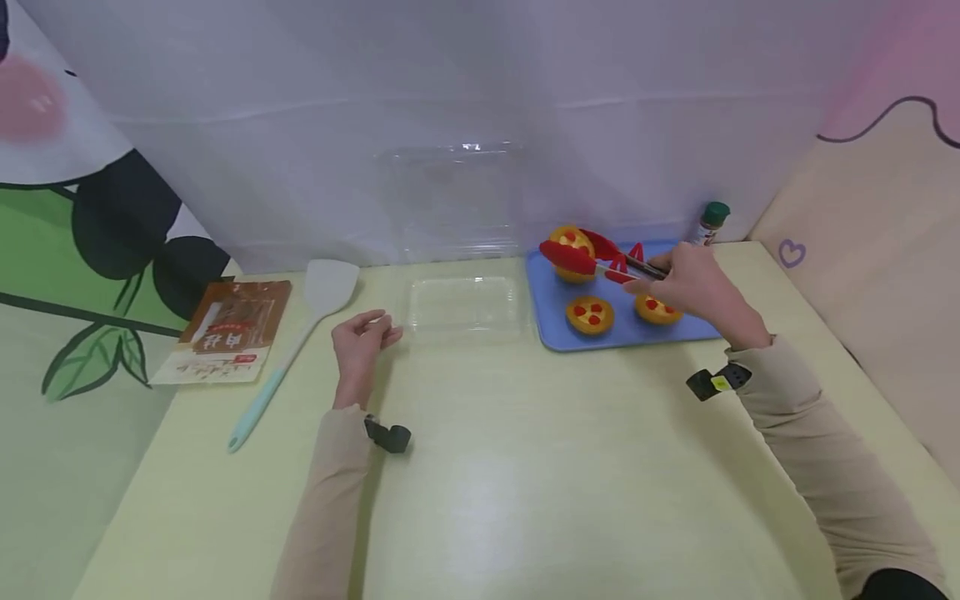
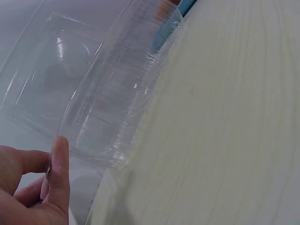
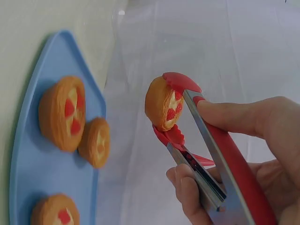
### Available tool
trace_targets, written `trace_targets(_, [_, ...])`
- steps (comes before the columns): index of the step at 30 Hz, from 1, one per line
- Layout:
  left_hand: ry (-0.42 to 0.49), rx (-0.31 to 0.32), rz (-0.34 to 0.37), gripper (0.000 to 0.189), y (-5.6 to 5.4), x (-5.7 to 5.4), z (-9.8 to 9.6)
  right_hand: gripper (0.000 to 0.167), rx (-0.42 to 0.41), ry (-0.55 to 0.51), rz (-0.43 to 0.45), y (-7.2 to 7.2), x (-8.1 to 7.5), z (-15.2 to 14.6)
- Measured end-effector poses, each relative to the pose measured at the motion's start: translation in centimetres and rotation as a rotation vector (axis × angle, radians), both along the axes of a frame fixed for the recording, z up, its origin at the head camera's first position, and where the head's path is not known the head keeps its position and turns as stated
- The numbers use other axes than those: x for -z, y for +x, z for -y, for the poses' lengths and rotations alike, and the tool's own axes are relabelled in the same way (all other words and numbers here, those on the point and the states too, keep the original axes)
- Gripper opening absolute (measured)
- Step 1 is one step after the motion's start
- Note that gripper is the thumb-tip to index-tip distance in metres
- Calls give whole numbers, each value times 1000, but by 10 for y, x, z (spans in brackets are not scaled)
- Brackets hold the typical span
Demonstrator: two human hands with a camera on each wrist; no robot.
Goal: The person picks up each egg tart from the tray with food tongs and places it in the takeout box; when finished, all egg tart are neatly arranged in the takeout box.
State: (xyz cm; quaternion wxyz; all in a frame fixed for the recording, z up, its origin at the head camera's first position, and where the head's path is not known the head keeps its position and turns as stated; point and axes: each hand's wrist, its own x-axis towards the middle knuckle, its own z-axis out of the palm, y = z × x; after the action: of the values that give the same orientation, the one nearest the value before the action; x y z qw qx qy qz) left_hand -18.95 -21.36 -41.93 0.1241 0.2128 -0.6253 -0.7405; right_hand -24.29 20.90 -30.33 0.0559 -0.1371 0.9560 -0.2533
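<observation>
My right hand grips red-and-metal tongs. Between their red tips is a small tart with red and cream topping, lifted off the blue tray. Three similar tarts stand on the tray in the right wrist view, among them a near tart; one is mostly hidden by the tongs in the head view. My left hand pinches the left edge of a clear plastic box between thumb and finger. The box's lid stands raised at the back, its base lying on the table.
A spatula with a pale blue handle lies left of my left hand. Beside it is a brown and cream food packet. A green-capped bottle stands at the tray's back right corner. A white cloth hangs behind the table.
</observation>
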Motion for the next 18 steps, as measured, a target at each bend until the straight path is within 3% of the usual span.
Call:
trace_targets(5, [8, -14, -1, 33, -2, 3, 1, 49, -77, -17, -3, 2, 7, 26])
trace_targets(11, [2, -15, -3, 35, -2, 1, 0, 48, -128, -28, 76, -5, 18, 67])
trace_targets(18, [8, -18, 18, 35, -2, -1, -1, 45, -280, -109, 123, -14, 32, 117])
